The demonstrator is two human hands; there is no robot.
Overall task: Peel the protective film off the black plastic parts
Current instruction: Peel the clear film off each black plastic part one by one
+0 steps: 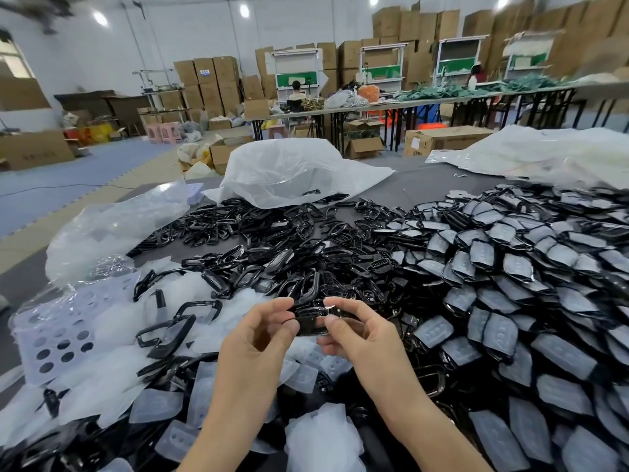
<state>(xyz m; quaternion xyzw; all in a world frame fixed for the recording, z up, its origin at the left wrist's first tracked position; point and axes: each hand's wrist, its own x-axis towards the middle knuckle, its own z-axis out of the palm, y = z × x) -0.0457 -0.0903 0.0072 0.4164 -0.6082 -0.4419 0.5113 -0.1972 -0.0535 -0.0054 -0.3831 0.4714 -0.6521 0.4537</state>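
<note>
Both hands (pixel 308 323) pinch black part (pixel 311 321) — piles around.

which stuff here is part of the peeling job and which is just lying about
Job: held part, pinched by left hand and right hand; filmed parts; bare parts; peeled films.
Lying about: white bag; holed sheet; boxes.

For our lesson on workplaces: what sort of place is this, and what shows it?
Probably a factory or assembly workshop: stacked cardboard boxes line the back wall, long work tables cross the room, and heaps of black plastic parts, many film-covered, cover the near table.
</note>
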